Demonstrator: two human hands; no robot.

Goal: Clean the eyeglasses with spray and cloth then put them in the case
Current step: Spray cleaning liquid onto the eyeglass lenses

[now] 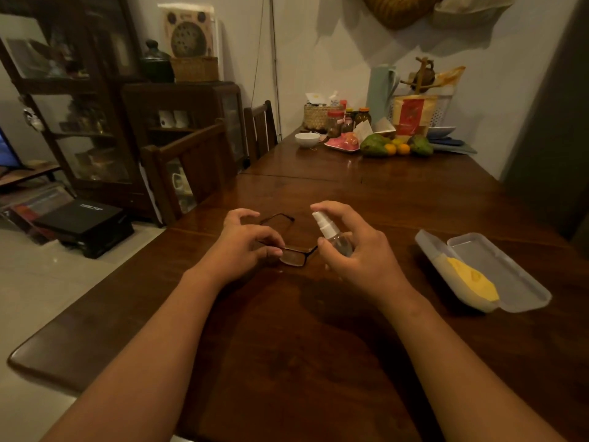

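Note:
Dark-framed eyeglasses (294, 255) are at the middle of the wooden table (287, 346), with their temples unfolded. My left hand (245, 240) pinches the frame near one lens. My right hand (357, 247) grips a small clear spray bottle (331, 232) with a white nozzle. The forefinger curls over the nozzle, which points left at the glasses. To the right lies an open translucent glasses case (497, 256) with a yellow cloth (471, 279) inside it.
The table's far end holds a white bowl (307, 139), fruit (395, 146), jars, a basket and a pale green flask (381, 90). Wooden chairs (191, 173) stand along the table's left side. Dark cabinets (79, 106) line the left wall.

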